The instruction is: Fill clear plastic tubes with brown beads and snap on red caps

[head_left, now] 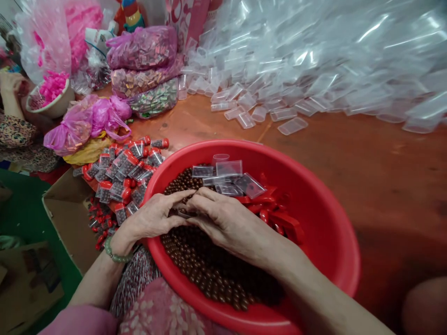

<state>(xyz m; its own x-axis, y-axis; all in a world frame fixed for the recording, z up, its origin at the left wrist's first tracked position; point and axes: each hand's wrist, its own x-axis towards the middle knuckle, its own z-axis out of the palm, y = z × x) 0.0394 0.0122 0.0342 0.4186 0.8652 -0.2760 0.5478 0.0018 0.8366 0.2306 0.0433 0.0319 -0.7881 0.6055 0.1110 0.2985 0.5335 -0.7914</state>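
Above the brown beads (209, 274) in the near-left part of a red basin (331, 223), the two hands meet. The left hand (157, 216), a green bracelet (117, 251) at its wrist, grips a small clear container (183, 212) between thumb and fingers; the right hand (218, 214) has its fingers closed on the same piece, hiding most of it. Just beyond them, clear containers (228, 168) lie on the beads — red caps (284, 223) fill the space to the right of these. Left of the basin is a heap of capped containers (120, 165), dark contents showing through, with a cardboard box (66, 214) beside it. Farther back on the worktop (391, 177), a large pile of clear cases (296, 70) spreads rightward, and filled pink bags (145, 49) are stacked — near a white bowl (52, 108) of pink pieces (54, 88).
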